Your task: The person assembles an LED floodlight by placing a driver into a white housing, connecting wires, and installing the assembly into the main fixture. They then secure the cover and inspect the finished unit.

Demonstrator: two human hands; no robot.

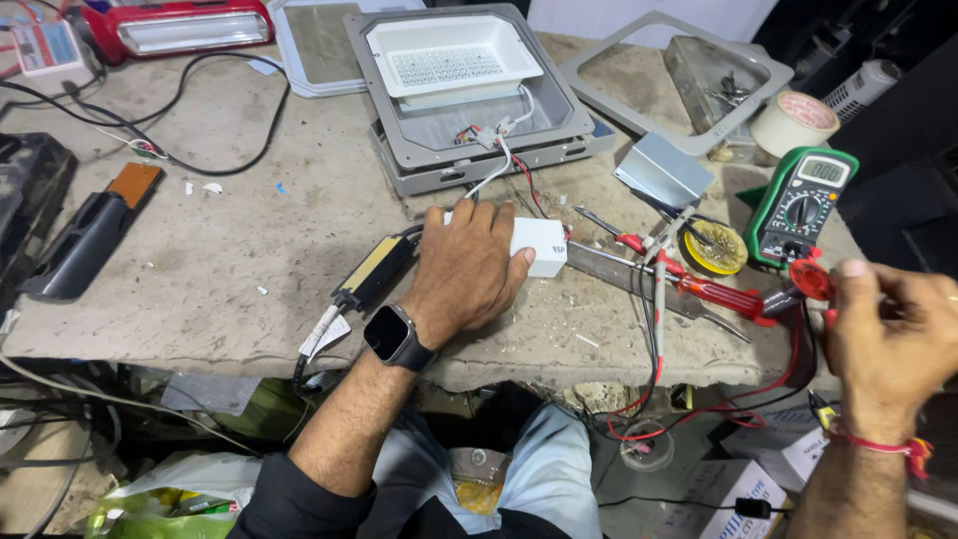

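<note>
White and boxy, the small driver unit (539, 246) lies mid-surface (230, 269) under my left hand (464, 269), pressed flat on it, while my right hand (888, 329) pinches a red probe lead (810, 281); I judge it light, rigid, best gripped by its sides.

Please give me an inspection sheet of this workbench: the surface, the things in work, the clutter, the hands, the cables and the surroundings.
Surface: worn grey bench top, stained, with small scraps.
Job's things: small white box under the left hand; red probe at the right hand; green multimeter.
Clutter: open grey floodlight housing, red-handled screwdriver, tape roll, solder tin, grey frame, red lamp.
Grippers: left hand lies flat on the white box; right hand pinches the red probe.
Cables: red and black leads hang over the bench edge; black cable loops at left.
Surroundings: cardboard boxes and bags below.
</note>
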